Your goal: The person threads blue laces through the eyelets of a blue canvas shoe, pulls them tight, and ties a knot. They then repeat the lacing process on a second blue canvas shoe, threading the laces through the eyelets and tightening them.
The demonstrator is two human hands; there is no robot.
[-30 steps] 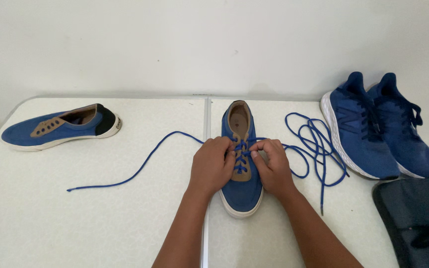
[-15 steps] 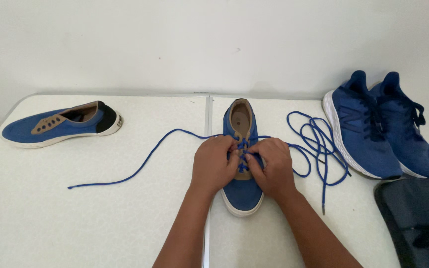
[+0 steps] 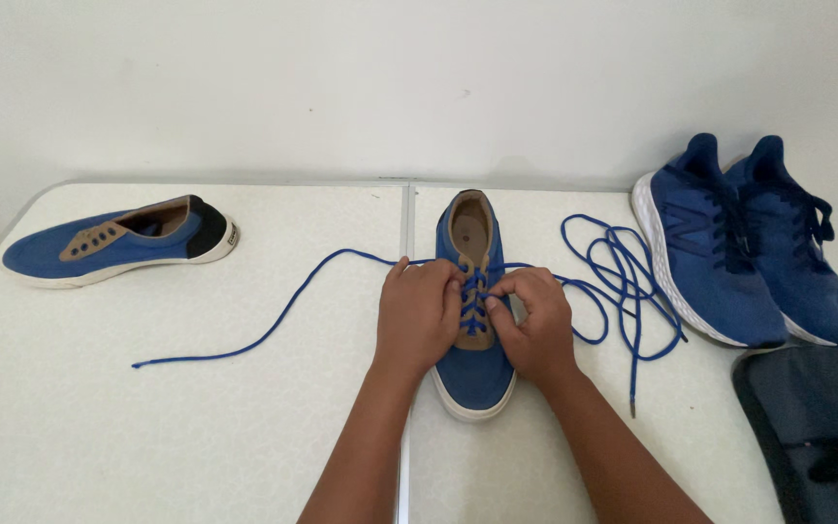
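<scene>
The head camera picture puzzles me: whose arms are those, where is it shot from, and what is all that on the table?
No machine here: the arms belong to a person, and the camera sits on that person's head, looking down, so you see the work as they see it.

The left hand and right hand rest on a blue canvas shoe in the middle of the white table, toe toward the person. Both pinch the blue lace at the tan eyelet strip. One end trails left across the table; the other lies in loose loops to the right.

Far left lies the matching shoe, on its side, with no lace in its eyelets. At the right stands a pair of blue running shoes, laced. A dark bag fills the near right corner. Behind is a plain pale wall.
</scene>
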